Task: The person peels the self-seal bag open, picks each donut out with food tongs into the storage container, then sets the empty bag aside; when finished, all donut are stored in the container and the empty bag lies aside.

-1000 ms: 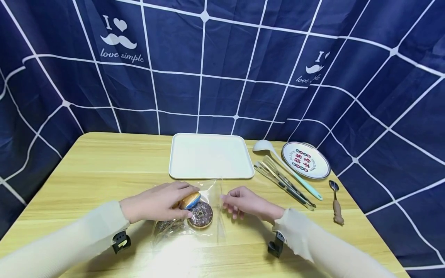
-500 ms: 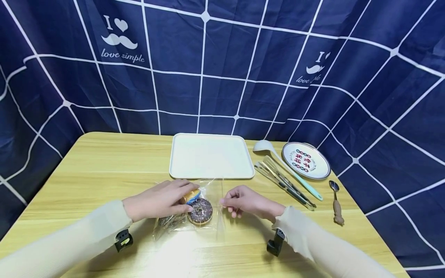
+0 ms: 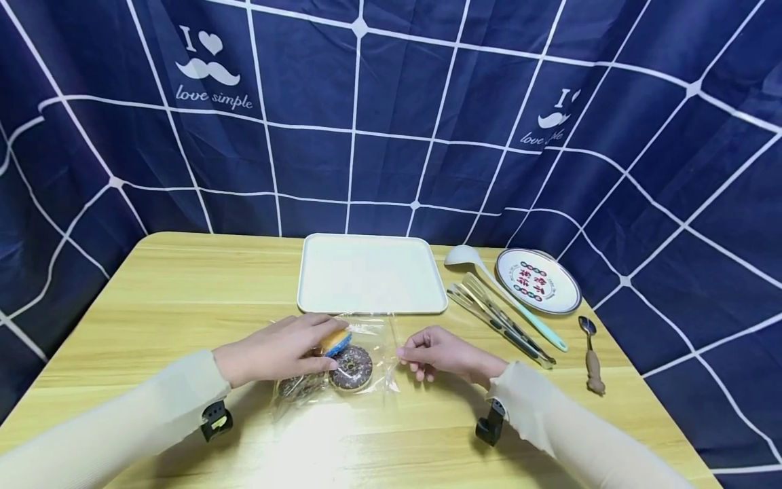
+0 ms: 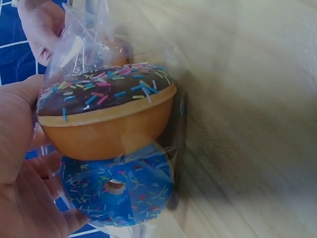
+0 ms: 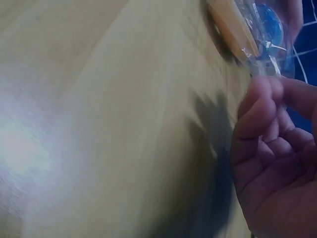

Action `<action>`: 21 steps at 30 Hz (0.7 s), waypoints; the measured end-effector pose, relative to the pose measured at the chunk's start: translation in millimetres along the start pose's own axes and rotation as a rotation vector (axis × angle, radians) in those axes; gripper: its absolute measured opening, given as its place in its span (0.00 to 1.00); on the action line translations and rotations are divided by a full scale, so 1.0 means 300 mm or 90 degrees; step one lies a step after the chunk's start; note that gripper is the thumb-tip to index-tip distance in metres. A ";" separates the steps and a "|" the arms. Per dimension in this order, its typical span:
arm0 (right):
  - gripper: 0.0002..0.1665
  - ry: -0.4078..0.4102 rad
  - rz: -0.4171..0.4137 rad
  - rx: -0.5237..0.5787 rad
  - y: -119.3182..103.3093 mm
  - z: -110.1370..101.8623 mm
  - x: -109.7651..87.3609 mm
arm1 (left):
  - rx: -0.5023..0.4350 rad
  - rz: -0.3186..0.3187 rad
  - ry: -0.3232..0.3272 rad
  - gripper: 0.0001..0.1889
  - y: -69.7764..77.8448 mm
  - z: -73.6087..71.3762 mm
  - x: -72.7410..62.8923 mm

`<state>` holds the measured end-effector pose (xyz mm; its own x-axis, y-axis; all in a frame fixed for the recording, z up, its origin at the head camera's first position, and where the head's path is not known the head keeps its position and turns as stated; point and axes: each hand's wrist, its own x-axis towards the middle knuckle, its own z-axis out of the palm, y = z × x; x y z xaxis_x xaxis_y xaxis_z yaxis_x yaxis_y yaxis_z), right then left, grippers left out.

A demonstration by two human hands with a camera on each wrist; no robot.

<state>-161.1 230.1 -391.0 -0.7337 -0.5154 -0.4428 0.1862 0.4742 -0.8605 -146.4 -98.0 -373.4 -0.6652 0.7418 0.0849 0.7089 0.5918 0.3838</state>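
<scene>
A clear plastic bag point(image 3: 380, 336) of toy-like doughnuts lies on the table in front of the tray. In it are a chocolate doughnut point(image 3: 351, 369) with sprinkles, a blue-iced doughnut point(image 4: 91, 196), and a second dark one point(image 3: 298, 387) partly under the left hand. My left hand point(image 3: 277, 350) grips the doughnuts through the bag, its thumb and fingers spread round them; some fingers are hidden behind. At the bag's right edge, my right hand point(image 3: 444, 354) pinches the film between thumb and index finger, the other fingers curled point(image 5: 277, 144).
Behind the bag lies a white rectangular tray point(image 3: 373, 275). To the right are metal tongs point(image 3: 497, 322), a ladle point(image 3: 489, 275) with a mint handle end, a printed plate point(image 3: 565, 292) and a small spoon point(image 3: 592, 367). A blue checked curtain point(image 3: 391, 163) hangs behind the table.
My right hand has shifted slightly to the right, and the bag's right edge is drawn out with it. The left hand keeps its hold on the doughnuts, nearly still.
</scene>
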 end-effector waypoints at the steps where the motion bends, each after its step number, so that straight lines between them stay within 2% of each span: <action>1: 0.18 0.004 0.002 0.008 0.000 0.004 -0.001 | 0.002 0.000 -0.001 0.35 0.002 0.000 0.001; 6: 0.23 0.025 0.023 0.023 -0.011 0.042 -0.017 | 0.012 0.003 0.005 0.35 0.009 0.004 0.001; 13: 0.19 0.000 0.032 0.043 -0.023 0.098 -0.033 | 0.017 0.010 0.016 0.34 0.017 0.003 0.001; 21: 0.18 -0.014 0.022 0.069 -0.020 0.098 -0.033 | 0.013 0.002 0.013 0.34 0.019 0.002 -0.001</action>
<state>-135.7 211.4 -388.9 -0.7110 -0.5163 -0.4774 0.2822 0.4123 -0.8662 -142.1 -94.6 -372.0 -0.6675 0.7371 0.1057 0.7156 0.5958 0.3645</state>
